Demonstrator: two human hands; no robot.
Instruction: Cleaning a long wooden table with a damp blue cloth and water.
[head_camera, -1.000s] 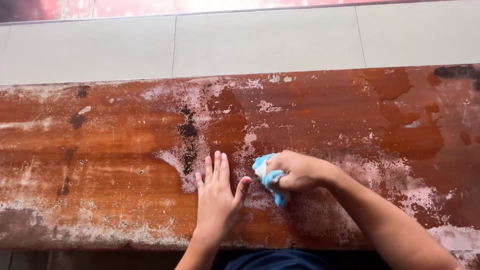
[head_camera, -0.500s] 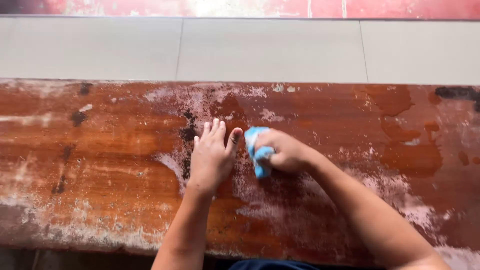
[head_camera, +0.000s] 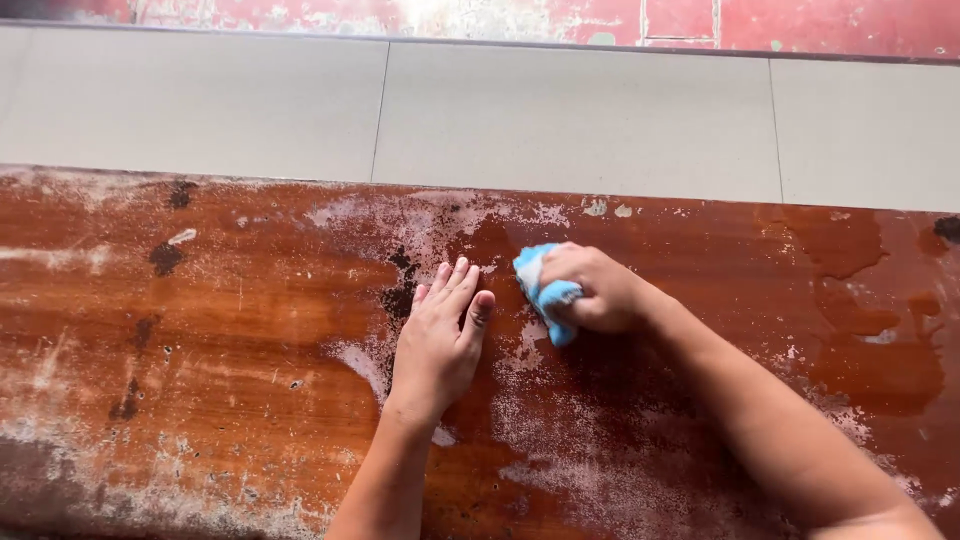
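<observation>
A worn reddish-brown wooden board (head_camera: 230, 330) with white patches and dark spots fills the lower view. My left hand (head_camera: 438, 335) lies flat on it, palm down with fingers together, near a dark stain. Just to its right, my right hand (head_camera: 595, 288) is closed around a small blue and white cloth (head_camera: 543, 290), pressing it against the wood. The two hands are almost touching. Part of the cloth is hidden inside the fist.
Beyond the board's far edge runs a band of pale grey tiles (head_camera: 560, 120), and past that a strip of red tiled floor (head_camera: 800, 22). White powdery residue (head_camera: 560, 470) covers the wood near my arms.
Both hands have travelled away from me across the board, the right one still rubbing with the cloth. The view has tilted so that more of the tiled floor shows.
</observation>
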